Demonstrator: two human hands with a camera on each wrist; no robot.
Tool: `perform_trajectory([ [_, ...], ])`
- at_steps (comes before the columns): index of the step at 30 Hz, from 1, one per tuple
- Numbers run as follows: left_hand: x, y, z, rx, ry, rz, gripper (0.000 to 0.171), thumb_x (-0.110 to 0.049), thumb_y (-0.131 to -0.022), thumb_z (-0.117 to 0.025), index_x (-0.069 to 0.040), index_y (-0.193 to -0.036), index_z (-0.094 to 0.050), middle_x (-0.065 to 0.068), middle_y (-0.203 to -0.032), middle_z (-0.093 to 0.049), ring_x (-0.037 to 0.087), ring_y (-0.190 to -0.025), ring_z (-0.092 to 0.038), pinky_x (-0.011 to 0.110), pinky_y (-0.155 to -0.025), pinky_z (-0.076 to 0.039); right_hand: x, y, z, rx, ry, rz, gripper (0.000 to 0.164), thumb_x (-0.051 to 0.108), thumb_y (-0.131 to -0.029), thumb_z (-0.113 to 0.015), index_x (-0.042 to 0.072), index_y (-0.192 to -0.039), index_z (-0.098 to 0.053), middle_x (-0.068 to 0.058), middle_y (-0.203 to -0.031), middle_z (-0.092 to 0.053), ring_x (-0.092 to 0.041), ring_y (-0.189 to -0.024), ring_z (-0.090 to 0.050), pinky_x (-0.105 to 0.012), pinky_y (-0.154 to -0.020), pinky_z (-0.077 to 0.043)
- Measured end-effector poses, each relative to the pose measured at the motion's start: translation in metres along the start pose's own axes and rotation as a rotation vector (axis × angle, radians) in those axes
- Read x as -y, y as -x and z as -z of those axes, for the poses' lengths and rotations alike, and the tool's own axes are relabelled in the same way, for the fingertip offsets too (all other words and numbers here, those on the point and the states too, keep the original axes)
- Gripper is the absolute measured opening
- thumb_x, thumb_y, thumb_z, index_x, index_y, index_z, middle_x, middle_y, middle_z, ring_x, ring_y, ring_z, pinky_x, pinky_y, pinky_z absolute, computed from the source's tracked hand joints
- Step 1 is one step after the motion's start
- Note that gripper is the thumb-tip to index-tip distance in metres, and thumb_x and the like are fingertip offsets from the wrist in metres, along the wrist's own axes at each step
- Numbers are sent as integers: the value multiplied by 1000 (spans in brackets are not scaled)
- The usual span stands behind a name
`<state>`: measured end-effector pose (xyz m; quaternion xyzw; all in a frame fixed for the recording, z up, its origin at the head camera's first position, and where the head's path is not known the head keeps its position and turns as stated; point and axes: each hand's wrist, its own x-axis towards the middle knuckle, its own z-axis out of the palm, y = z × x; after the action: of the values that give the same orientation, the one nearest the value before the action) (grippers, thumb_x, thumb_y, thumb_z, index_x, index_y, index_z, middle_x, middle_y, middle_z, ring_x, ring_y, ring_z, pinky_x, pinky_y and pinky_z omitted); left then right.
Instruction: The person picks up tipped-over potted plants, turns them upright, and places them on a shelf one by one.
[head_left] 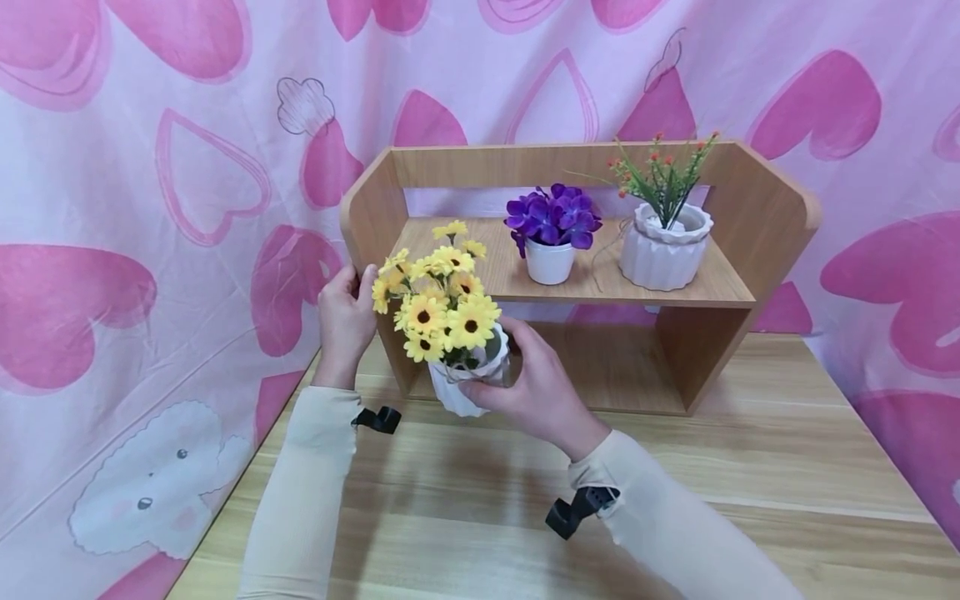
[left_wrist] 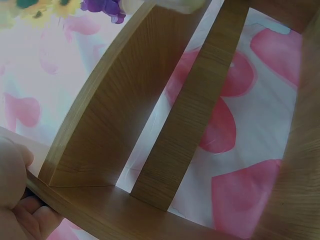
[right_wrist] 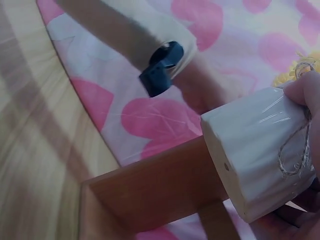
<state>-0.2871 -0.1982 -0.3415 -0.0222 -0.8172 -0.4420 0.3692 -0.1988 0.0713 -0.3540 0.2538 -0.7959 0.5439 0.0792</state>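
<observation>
My right hand point(head_left: 543, 387) grips a white ribbed pot point(right_wrist: 260, 150) of yellow artificial sunflowers point(head_left: 442, 304), with twine tied round its rim. The pot is tilted and held up in front of the left part of a wooden two-tier shelf point(head_left: 600, 327); its underside shows in the right wrist view. At the shelf's left side panel, my left hand point(head_left: 347, 321) holds the edge, thumb on one face and fingers point(left_wrist: 37, 212) curled round the other.
On the upper tier stand a small white pot of purple flowers point(head_left: 551, 225) and, to its right, a larger white pot with orange-red blooms point(head_left: 666, 242). The shelf rests on a wooden table point(head_left: 480, 508). A pink heart-patterned curtain point(head_left: 202, 167) hangs behind and to the sides.
</observation>
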Motion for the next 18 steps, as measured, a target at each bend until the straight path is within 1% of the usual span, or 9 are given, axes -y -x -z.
perform_trajectory([
  [4,1,-1,0,6,7,14,28,-17,-109,-61,8,-99,-71,27,-90,-74,26,-75,-59,17,-63,-38,8,-12,4,-2,4,1,83,22,-83,-94,12,-154,-51,-6,-148,-63,-24,-134,-62,-50,-115,-51],
  [8,2,-1,0,13,25,20,25,-14,-107,-60,7,-98,-70,24,-84,-70,21,-70,-54,16,-59,-38,15,-25,8,-4,-3,-3,83,24,-86,-92,14,-156,-49,-5,-151,-60,-24,-137,-60,-49,-117,-49],
  [12,2,-1,-1,12,22,22,28,-17,-108,-61,6,-94,-70,21,-81,-68,15,-68,-52,17,-59,-38,22,-39,11,-13,-34,-1,81,23,-88,-91,13,-156,-49,-7,-149,-61,-25,-136,-61,-48,-115,-51],
  [15,2,0,-1,12,24,24,31,-21,-109,-62,5,-94,-70,22,-81,-67,12,-68,-51,17,-60,-38,26,-48,12,-24,-58,-2,78,21,-88,-90,11,-154,-50,-8,-148,-61,-25,-134,-62,-47,-115,-51],
  [18,2,0,-1,7,29,28,32,-21,-109,-63,6,-93,-70,23,-83,-69,11,-69,-52,16,-60,-38,29,-56,13,-31,-67,-10,76,23,-89,-89,11,-154,-51,-8,-148,-61,-25,-135,-61,-48,-116,-51],
])
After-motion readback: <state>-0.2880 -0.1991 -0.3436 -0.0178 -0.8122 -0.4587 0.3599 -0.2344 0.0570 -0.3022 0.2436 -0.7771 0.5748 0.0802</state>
